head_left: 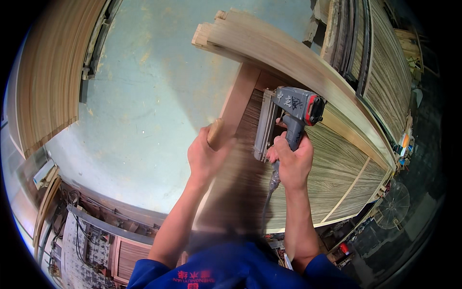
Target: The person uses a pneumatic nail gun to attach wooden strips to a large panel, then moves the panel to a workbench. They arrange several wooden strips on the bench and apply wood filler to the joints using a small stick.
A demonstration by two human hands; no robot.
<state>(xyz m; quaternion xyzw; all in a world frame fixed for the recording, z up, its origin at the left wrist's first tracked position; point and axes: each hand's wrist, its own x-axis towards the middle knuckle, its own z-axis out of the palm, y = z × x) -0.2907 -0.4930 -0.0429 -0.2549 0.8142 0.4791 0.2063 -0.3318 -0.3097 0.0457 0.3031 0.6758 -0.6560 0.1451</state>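
Observation:
My right hand [294,160] is wrapped round the grip of a grey nail gun [293,103] with a red ring at its rear end. A hose [267,202] runs from the bottom of its grip toward my body. The gun hangs over a brown wood-grain panel [233,190] with a plain wooden frame strip [239,94] along its left edge. Closed round a light wooden piece with a rounded end, like a handle [216,132], my left hand [206,153] is over that strip. The rest of that piece is hidden by my fingers.
Long wooden boards [274,41] lie stacked across the far side of the panel. A pale green worktop [144,111] spreads to the left, with a stack of boards [50,72] beyond. More panels [390,72] stand far right; a round fan guard [392,204] is below them.

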